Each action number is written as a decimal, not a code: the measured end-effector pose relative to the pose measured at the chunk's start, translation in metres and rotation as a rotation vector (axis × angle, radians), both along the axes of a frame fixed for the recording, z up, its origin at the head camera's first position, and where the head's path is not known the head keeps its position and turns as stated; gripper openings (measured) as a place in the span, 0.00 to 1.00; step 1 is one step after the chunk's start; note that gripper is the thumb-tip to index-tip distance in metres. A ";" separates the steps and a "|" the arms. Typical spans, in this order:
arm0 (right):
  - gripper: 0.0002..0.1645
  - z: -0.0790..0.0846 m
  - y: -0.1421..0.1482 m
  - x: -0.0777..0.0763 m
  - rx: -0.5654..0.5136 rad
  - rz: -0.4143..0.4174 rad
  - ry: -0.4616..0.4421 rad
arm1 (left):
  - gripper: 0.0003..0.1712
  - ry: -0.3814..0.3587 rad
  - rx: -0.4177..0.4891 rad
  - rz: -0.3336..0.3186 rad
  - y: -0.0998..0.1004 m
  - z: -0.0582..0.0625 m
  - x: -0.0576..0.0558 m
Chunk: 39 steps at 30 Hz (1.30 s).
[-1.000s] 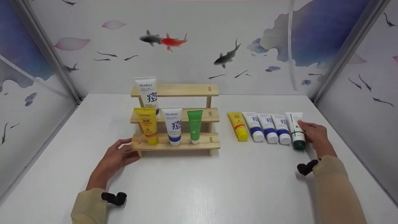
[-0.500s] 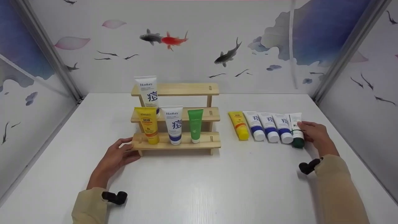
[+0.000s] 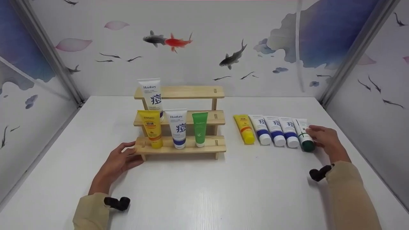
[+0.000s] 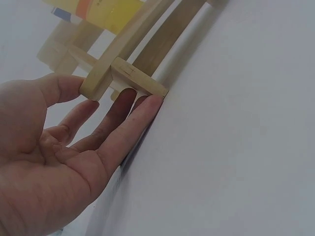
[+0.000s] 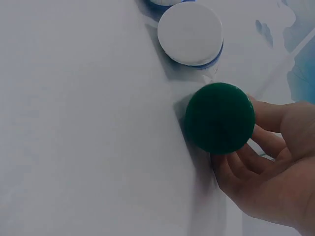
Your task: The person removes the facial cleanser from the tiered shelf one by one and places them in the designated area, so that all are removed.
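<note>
At the left end of a three-step wooden display rack (image 3: 191, 148), my left hand (image 3: 119, 161) grips the lowest step, thumb at its edge and fingers by the leg (image 4: 138, 77). My right hand (image 3: 327, 140) holds a white tube with a dark green cap (image 3: 303, 132) by its right side, at the end of a row of lying tubes. In the right wrist view its green cap (image 5: 220, 118) faces the camera, with thumb and fingers around the far side. Next to it lies a white tube with a blue band (image 3: 289, 131).
The rack's bottom step bears a yellow tube (image 3: 151, 129), a white-and-blue tube (image 3: 176, 127) and a green tube (image 3: 200, 129), all upright. A taller white tube (image 3: 150, 95) stands behind. Further left in the row lie more white-and-blue tubes (image 3: 260, 129) and a yellow tube (image 3: 244, 129).
The green-capped tube moved left against its neighbour, overlapping it, then slightly back right, and now lies tilted in line with the row. My left hand and the rack have stayed put.
</note>
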State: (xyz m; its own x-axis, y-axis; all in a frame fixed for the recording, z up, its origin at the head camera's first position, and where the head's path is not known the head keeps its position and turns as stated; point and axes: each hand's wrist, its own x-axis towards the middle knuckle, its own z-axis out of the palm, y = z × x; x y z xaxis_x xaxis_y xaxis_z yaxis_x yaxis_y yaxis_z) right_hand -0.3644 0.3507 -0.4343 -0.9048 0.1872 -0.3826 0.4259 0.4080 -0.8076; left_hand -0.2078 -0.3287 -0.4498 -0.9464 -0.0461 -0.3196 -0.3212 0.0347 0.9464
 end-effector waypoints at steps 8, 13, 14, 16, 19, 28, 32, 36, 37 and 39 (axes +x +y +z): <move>0.41 0.012 -0.017 0.004 0.049 -0.045 0.040 | 0.31 0.002 0.004 0.001 0.001 0.000 0.000; 0.41 0.034 -0.044 0.004 0.025 -0.080 0.129 | 0.32 0.014 0.007 0.002 0.001 0.000 0.000; 0.41 0.039 -0.050 0.004 0.014 -0.078 0.149 | 0.32 0.012 0.003 0.003 0.001 0.000 0.000; 0.41 0.049 -0.063 0.005 0.009 -0.066 0.178 | 0.32 0.000 -0.010 0.008 0.001 0.000 0.001; 0.41 0.063 -0.083 0.009 -0.004 -0.015 0.240 | 0.31 -0.008 -0.019 0.011 0.000 0.000 0.000; 0.42 0.106 -0.147 0.031 -0.117 0.182 0.369 | 0.31 0.007 -0.018 -0.004 0.000 0.001 -0.002; 0.40 0.121 -0.174 0.041 -0.188 0.248 0.419 | 0.31 0.009 -0.015 -0.005 0.000 0.001 -0.002; 0.38 0.135 -0.203 0.049 -0.265 0.321 0.467 | 0.30 0.004 -0.020 -0.007 0.000 0.001 -0.001; 0.38 0.139 -0.210 0.051 -0.275 0.345 0.480 | 0.30 0.004 -0.021 -0.006 0.000 0.001 -0.001; 0.37 0.145 -0.224 0.054 -0.285 0.398 0.505 | 0.30 0.007 -0.013 -0.002 0.000 0.000 -0.001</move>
